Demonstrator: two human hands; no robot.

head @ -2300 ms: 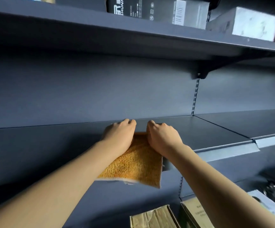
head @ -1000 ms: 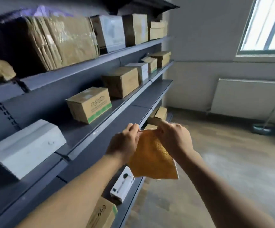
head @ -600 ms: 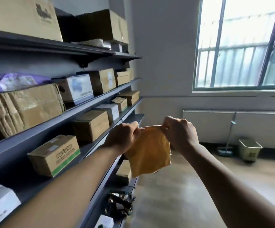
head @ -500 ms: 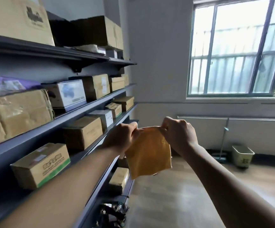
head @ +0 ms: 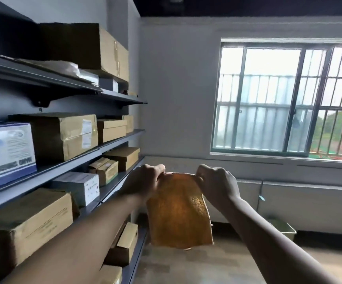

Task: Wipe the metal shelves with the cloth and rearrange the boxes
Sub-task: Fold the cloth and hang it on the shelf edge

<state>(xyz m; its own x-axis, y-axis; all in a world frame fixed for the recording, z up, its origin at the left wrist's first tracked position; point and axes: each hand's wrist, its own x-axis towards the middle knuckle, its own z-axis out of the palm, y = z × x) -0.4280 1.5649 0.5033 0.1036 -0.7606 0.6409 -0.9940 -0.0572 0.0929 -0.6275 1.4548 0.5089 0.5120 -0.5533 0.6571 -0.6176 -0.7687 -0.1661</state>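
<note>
Left hand and right hand each pinch a top corner of the cloth, fingers curled tight. Cloth hangs flat in mid-air: orange-yellow, nubby terry, roughly square. Metal shelves with cardboard boxes just left; window far right.

Storeroom shelving | no lettering legible | blue-and-white box carries rows of print, too blurred to read | white shipping label on taped carton equally unreadable | small white box shows only coloured specks
</note>
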